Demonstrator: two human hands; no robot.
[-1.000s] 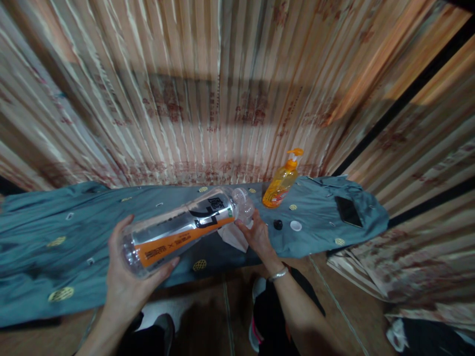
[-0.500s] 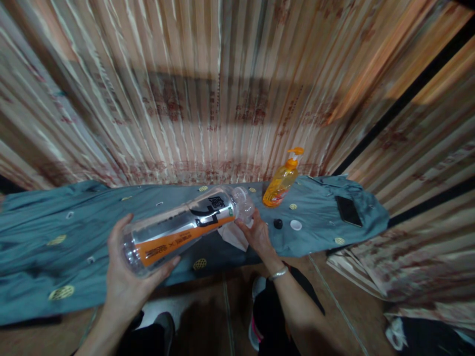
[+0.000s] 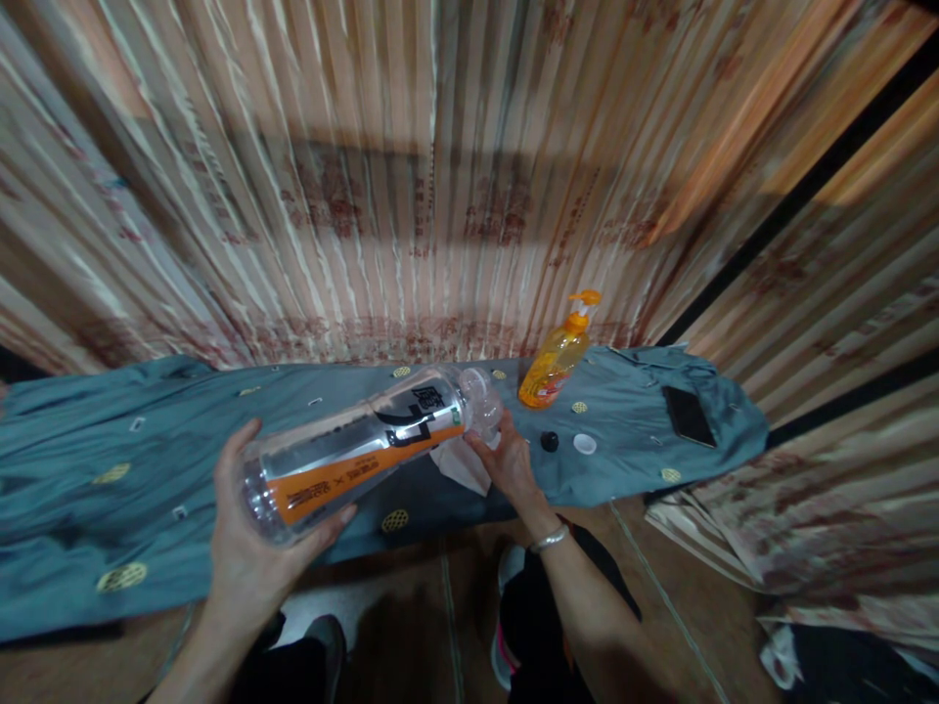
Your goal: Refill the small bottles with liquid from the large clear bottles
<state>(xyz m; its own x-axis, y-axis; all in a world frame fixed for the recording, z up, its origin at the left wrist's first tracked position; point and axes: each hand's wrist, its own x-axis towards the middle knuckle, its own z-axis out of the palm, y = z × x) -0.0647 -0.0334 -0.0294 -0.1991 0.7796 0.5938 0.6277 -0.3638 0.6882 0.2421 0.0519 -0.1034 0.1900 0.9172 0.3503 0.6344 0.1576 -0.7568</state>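
Note:
A large clear plastic bottle (image 3: 359, 455) with an orange and black label lies tilted in the air above the cloth. My left hand (image 3: 256, 528) is wrapped round its near, wide end, thumb below and fingers behind. At the other end my right hand (image 3: 510, 460), with a silver bracelet at the wrist, has its fingers closed on a rounded clear plastic part (image 3: 480, 401). Whether this part belongs to the bottle or is a separate piece, I cannot tell. Below the right hand, a white paper-like piece (image 3: 466, 467) is partly hidden by the bottle.
An orange pump bottle (image 3: 556, 367) stands on the teal cloth (image 3: 168, 430). Right of my hand lie a small black cap (image 3: 550, 442) and a white disc (image 3: 585, 444). A dark phone (image 3: 690, 418) rests at the right end. Patterned curtains (image 3: 469, 196) hang behind.

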